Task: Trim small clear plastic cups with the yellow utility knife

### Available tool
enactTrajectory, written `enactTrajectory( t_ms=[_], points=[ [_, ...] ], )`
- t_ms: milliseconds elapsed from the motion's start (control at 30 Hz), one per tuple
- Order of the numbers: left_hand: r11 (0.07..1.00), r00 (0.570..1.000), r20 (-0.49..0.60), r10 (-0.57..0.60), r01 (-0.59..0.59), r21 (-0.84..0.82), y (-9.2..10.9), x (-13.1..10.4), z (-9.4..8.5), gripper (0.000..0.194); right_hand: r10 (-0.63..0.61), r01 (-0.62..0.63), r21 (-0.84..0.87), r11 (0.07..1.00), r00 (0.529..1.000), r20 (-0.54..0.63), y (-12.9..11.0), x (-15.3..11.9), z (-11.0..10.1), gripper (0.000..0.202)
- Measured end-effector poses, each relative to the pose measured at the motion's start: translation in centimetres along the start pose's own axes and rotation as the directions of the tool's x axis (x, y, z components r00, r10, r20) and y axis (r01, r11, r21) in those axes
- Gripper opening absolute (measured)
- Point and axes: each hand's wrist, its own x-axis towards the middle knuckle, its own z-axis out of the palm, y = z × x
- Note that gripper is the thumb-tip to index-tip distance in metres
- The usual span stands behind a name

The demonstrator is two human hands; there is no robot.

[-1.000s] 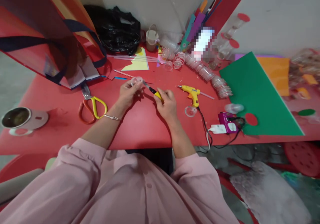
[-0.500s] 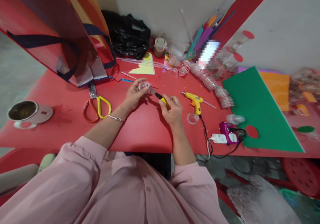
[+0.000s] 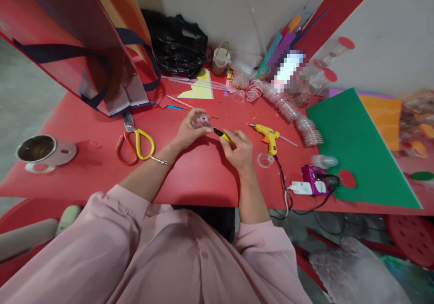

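Note:
My left hand (image 3: 187,131) is closed around a small clear plastic lid (image 3: 200,120), thumb along its near side. A yellow and black utility knife (image 3: 224,136) lies in the closed fingers of my right hand (image 3: 240,154). Its blade points left and meets the lid, or comes very near it; whether it cuts in cannot be made out. Both hands are just above the red table (image 3: 198,173). To the right of my right hand lie a yellow glue gun (image 3: 267,137) and another clear lid (image 3: 265,160).
Scissors (image 3: 145,144) with red and yellow handles and a metal mug (image 3: 45,149) are on the left. A large bag (image 3: 81,33) stands behind them. Nested clear cups (image 3: 288,107), a green sheet (image 3: 362,159) and a purple plug adapter (image 3: 313,180) with cables occupy the right.
The whole view has shifted slightly, so the table's things appear a little further right. The lid in my left hand has tilted slightly, with the knife blade still at it.

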Motion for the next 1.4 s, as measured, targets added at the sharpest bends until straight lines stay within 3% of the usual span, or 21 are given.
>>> enactTrajectory(
  t_ms=[400,633,933,1400],
  points=[
    [0.959,0.995,-0.065,0.072,-0.051,0.278,0.1,-0.1,0.5,0.052,-0.05,0.048,-0.1,0.994,0.999,-0.016,0.3,0.0,-0.3,0.035],
    [0.977,1.0,-0.022,-0.007,0.011,0.212,-0.2,-0.4,0.7,0.051,-0.033,0.044,-0.241,0.969,0.998,0.049,1.2,0.1,-0.9,0.038],
    [0.981,0.999,-0.04,0.006,0.002,0.194,0.2,-0.5,0.5,0.073,-0.029,0.036,-0.106,0.994,0.998,0.064,0.9,0.1,-0.7,0.036],
    [0.978,0.997,-0.064,0.034,-0.02,0.206,0.7,-0.7,0.9,0.067,-0.013,0.019,-0.107,0.994,0.999,0.053,0.6,0.1,-0.6,0.036]
  ],
)
